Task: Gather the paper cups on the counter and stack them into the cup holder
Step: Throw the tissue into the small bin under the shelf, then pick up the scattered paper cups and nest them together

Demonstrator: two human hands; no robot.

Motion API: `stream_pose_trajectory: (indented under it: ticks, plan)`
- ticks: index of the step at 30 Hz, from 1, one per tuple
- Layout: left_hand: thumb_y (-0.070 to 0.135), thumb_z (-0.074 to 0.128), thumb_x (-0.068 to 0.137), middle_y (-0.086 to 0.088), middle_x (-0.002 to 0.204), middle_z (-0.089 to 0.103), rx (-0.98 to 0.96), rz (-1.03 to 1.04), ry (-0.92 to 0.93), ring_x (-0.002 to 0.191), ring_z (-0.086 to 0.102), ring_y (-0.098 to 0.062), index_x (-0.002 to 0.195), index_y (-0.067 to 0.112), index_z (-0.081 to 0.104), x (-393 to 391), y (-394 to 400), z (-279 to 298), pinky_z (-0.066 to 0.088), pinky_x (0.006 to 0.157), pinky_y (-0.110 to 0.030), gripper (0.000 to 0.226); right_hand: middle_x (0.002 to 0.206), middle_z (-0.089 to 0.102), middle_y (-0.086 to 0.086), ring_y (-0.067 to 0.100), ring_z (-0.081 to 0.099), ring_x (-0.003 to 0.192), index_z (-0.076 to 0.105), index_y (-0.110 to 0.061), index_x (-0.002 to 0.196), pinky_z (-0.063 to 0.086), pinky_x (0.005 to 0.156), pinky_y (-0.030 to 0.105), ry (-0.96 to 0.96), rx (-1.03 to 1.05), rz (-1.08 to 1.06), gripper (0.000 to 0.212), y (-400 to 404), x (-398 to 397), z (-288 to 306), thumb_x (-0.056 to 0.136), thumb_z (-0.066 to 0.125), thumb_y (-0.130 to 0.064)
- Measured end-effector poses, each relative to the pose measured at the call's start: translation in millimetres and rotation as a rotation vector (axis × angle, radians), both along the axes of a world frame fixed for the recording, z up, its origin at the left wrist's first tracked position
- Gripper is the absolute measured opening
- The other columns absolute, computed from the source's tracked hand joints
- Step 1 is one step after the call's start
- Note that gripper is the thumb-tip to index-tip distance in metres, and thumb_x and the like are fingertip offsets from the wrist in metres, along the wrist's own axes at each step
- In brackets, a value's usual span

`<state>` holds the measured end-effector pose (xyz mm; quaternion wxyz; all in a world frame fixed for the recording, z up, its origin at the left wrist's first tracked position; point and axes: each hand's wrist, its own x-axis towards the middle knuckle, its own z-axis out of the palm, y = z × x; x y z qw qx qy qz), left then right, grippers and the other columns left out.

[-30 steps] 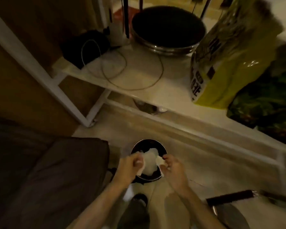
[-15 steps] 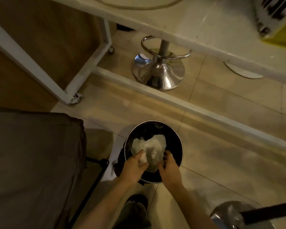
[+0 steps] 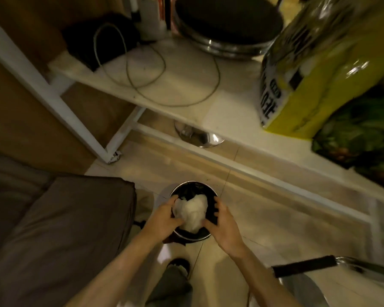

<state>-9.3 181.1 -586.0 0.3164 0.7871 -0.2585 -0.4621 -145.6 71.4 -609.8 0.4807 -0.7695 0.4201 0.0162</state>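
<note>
No paper cup or cup holder shows in the head view. A small round metal bin (image 3: 193, 184) with a dark liner stands on the tiled floor below me. A crumpled white paper wad (image 3: 194, 212) lies in its mouth. My left hand (image 3: 162, 220) curls around the wad's left side, thumb and fingers on it. My right hand (image 3: 224, 222) sits at the bin's right rim with its fingers spread, its thumb close to the wad's lower edge.
The pale counter (image 3: 186, 85) runs across the top, carrying a looped cable (image 3: 164, 89), a black box (image 3: 93, 41), a round dark pan (image 3: 228, 21), a yellow bag (image 3: 319, 74) and a green bag (image 3: 359, 138). A brown cushion (image 3: 64, 229) lies left; a chrome stool base (image 3: 197, 137) stands under the counter.
The view dipped toward the floor and rose again. The paper wad went from between both hands down into the bin, and my right hand's fingers spread apart.
</note>
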Motion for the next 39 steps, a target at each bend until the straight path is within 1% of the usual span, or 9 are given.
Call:
stream_pose_trajectory:
  ticks: [2,5,8,16,20,26,30,33,39]
  plan:
    - [0.014,0.063,0.080,-0.005,0.137,0.047,-0.021,-0.029,-0.058,0.126,0.045,-0.021,0.139,0.017,0.027,3,-2,55,0.039,0.095,-0.023,0.069,0.136,0.048,0.006,0.021,0.052,0.118,0.029,-0.018,0.138,0.047,0.096,0.034,-0.027,-0.014,0.005,0.070,0,3,51,0.079,0.067,-0.021]
    - [0.021,0.066,0.078,-0.009,0.132,0.051,-0.032,-0.124,-0.158,0.123,0.048,-0.024,0.140,0.017,0.022,3,-11,138,0.041,0.096,-0.027,0.075,0.131,0.049,0.001,0.014,0.055,0.108,0.029,-0.020,0.138,0.045,0.088,0.023,-0.127,-0.058,0.006,0.070,0,7,129,0.079,0.068,-0.024]
    - [0.027,0.070,0.073,-0.009,0.128,0.055,-0.095,-0.262,-0.328,0.118,0.051,-0.021,0.138,0.016,0.025,3,-17,224,0.042,0.095,-0.026,0.080,0.116,0.053,-0.011,0.011,0.055,0.102,0.035,-0.024,0.134,0.046,0.085,0.024,-0.258,-0.106,0.008,0.067,-2,3,208,0.077,0.069,-0.024]
    - [0.029,0.072,0.071,0.001,0.116,0.053,-0.286,-0.399,-0.610,0.103,0.053,-0.012,0.131,0.021,0.036,-16,-20,422,0.045,0.085,-0.023,0.070,0.106,0.053,-0.012,0.006,0.055,0.091,0.040,-0.032,0.125,0.053,0.078,0.032,-0.449,-0.445,0.079,0.057,4,-14,386,0.075,0.067,-0.037]
    - [0.028,0.071,0.072,0.002,0.111,0.057,-0.390,-0.383,-0.675,0.098,0.057,-0.010,0.127,0.022,0.041,-25,-27,498,0.045,0.083,-0.022,0.063,0.111,0.055,-0.015,0.003,0.056,0.089,0.042,-0.032,0.124,0.053,0.077,0.027,-0.525,-0.585,0.119,0.053,-1,-22,465,0.077,0.064,-0.041]
    - [0.031,0.072,0.071,0.002,0.106,0.058,-0.579,-0.271,-0.740,0.093,0.058,-0.012,0.124,0.028,0.043,-33,-52,574,0.045,0.071,-0.017,0.061,0.117,0.052,-0.009,0.008,0.055,0.091,0.035,-0.030,0.130,0.053,0.077,0.030,-0.555,-0.752,0.078,0.063,-31,-34,562,0.076,0.066,-0.037]
    - [0.032,0.070,0.073,0.001,0.116,0.056,-0.645,-0.274,-0.811,0.099,0.055,-0.012,0.127,0.028,0.041,-31,-82,598,0.046,0.077,-0.023,0.061,0.121,0.052,-0.007,0.008,0.054,0.094,0.033,-0.029,0.132,0.051,0.077,0.029,-0.535,-0.873,0.040,0.068,-64,-39,594,0.074,0.069,-0.035]
    - [0.032,0.071,0.072,0.002,0.120,0.055,-0.680,-0.286,-0.844,0.099,0.052,-0.009,0.126,0.028,0.041,-19,-111,611,0.041,0.071,-0.017,0.062,0.121,0.053,-0.005,0.007,0.052,0.093,0.035,-0.027,0.130,0.050,0.073,0.025,-0.530,-0.915,0.017,0.066,-92,-38,607,0.074,0.070,-0.031]
    - [0.033,0.073,0.070,0.002,0.130,0.049,-0.710,-0.340,-0.900,0.109,0.046,-0.010,0.130,0.027,0.038,15,-166,631,0.036,0.087,-0.022,0.070,0.125,0.050,-0.003,0.006,0.045,0.100,0.036,-0.022,0.132,0.037,0.080,0.020,-0.487,-0.974,-0.117,0.069,-152,-30,627,0.073,0.072,-0.028]
